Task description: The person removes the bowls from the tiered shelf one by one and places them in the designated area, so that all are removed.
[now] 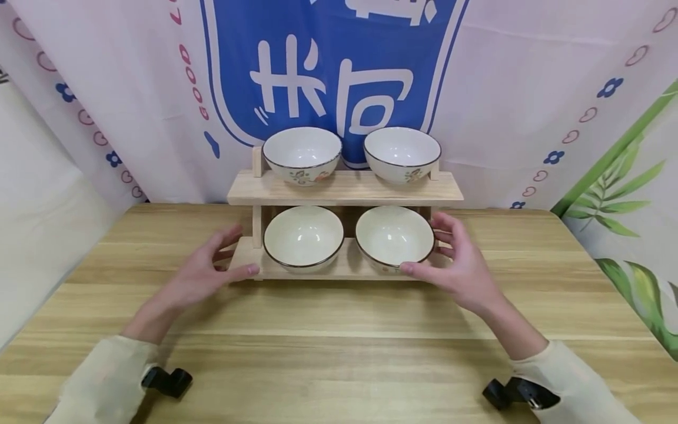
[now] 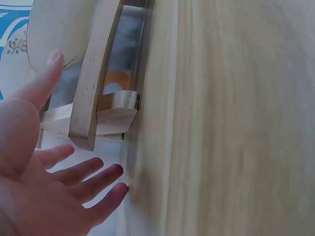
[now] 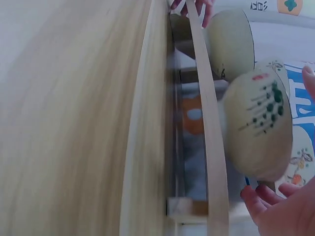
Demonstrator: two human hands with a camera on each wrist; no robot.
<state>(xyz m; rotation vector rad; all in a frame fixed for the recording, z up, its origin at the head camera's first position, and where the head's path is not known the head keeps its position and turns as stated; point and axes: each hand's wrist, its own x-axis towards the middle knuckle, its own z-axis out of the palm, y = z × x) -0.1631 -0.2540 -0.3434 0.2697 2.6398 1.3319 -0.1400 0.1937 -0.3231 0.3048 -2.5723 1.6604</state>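
Observation:
A two-tier wooden rack holds two white bowls with dark rims on its upper shelf, the left one and the right one. Two cream bowls stand on the lower shelf, a left one and a right one. My left hand is spread at the lower shelf's left end; the left wrist view shows its fingers extended, holding nothing. Around the lower right bowl lies my right hand, thumb at its front and fingers by its side. Firm contact cannot be made out.
The rack stands on a wood-grain table near its back edge. Behind it hangs a pale cloth with a blue printed panel. Each sleeve carries a black wrist device, the left one and the right one.

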